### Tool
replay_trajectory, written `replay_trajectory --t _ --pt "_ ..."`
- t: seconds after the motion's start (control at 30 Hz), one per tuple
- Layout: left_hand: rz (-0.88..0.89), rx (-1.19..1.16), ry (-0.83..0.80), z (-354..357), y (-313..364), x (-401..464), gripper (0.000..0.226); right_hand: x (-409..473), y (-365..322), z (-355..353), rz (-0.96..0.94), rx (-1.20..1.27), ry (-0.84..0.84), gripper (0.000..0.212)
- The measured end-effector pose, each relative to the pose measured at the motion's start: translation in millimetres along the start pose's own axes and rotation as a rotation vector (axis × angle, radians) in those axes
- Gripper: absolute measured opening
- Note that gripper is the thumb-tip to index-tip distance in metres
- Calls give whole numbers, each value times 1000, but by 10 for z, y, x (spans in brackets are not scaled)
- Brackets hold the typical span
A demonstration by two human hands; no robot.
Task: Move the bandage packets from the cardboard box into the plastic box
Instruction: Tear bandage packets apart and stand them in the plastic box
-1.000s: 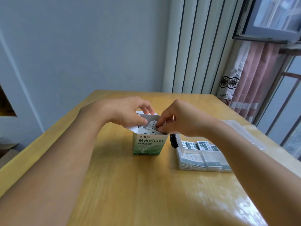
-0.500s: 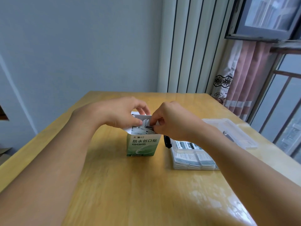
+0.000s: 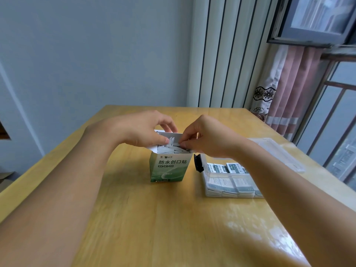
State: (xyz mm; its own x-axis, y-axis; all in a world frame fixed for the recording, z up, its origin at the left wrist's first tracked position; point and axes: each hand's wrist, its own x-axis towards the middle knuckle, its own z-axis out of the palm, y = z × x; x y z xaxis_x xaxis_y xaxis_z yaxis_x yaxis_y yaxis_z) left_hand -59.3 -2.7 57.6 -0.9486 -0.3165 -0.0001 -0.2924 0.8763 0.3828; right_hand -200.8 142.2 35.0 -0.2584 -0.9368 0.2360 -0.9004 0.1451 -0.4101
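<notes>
Steadying the cardboard box point(image 3: 169, 168), the left hand point(image 3: 146, 130) grips its rim; the right hand point(image 3: 208, 139) pinches bandage packets point(image 3: 173, 143) for lifting toward the plastic box point(image 3: 231, 191).

Fingers close in on the packets as my head camera drifts

From a second ago to now, my right hand point(image 3: 210, 138) has slid left across the open top of the cardboard box point(image 3: 169, 167) at frame centre, its fingertips now pinching the upright bandage packets point(image 3: 172, 141) against my left hand's point(image 3: 146, 130) thumb. My view has swung right and lifted: the plastic box point(image 3: 229, 189) has shifted lower in the frame, more of its clear lid point(image 3: 279, 153) shows at right, and the dark opening at the left edge has slipped almost out of frame.
</notes>
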Motion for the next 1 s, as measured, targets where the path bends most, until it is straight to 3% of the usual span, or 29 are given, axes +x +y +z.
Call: replay_trajectory --t 0.17,0.4,0.53,1.0 --pt "-13 7 -15 -11 7 -16 31 33 59 9 34 51 60 10" --pt "-10 21 -12 -15 31 -33 31 -5 9 -51 -23 15 -52 10" --pt "-3 27 -12 -24 50 -45 32 -24 -50 -47 -54 -70 -18 7" --pt "16 28 4 -33 112 -75 35 -30 -42 -110 25 52 -69 11"
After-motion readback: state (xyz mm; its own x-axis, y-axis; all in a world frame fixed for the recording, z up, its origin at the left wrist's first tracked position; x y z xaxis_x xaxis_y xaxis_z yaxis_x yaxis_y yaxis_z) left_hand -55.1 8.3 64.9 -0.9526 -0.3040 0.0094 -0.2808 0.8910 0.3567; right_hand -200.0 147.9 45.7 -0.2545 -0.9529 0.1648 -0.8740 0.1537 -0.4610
